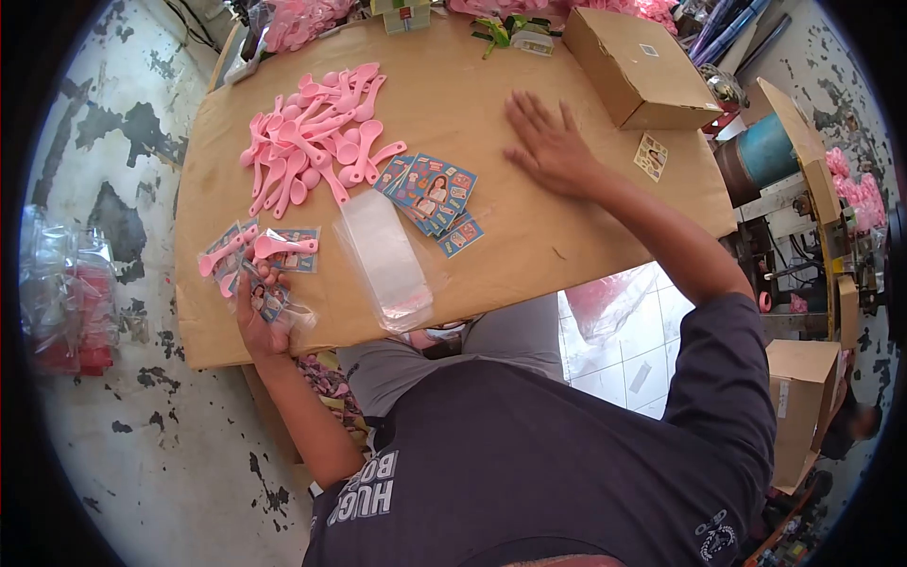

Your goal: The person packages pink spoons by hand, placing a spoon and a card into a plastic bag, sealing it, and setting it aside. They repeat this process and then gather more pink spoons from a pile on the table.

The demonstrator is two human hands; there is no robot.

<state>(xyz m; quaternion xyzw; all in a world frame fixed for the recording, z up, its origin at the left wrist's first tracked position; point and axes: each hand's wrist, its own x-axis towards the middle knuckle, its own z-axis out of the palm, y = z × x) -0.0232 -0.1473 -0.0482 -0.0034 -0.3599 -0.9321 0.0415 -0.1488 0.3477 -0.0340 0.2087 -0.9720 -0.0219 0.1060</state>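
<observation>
My left hand [257,326] is at the table's left edge, its fingers closed round a bagged spoon pack [268,300] with a printed card inside. Just beyond its fingertips lie other packs, where a pink spoon [283,245] rests against a blue printed card [304,262]. My right hand [550,149] lies palm down on the brown table covering, fingers spread and holding nothing. Between the hands are a stack of clear plastic bags [385,260] and a fanned stack of printed cards [435,192]. A heap of pink spoons [312,142] sits behind them.
A cardboard box [642,71] stands at the back right, with a small sticker sheet [651,157] in front. Green clippers [496,36] and a clear container [402,19] are at the far edge. Another cardboard box [801,397] is at the lower right.
</observation>
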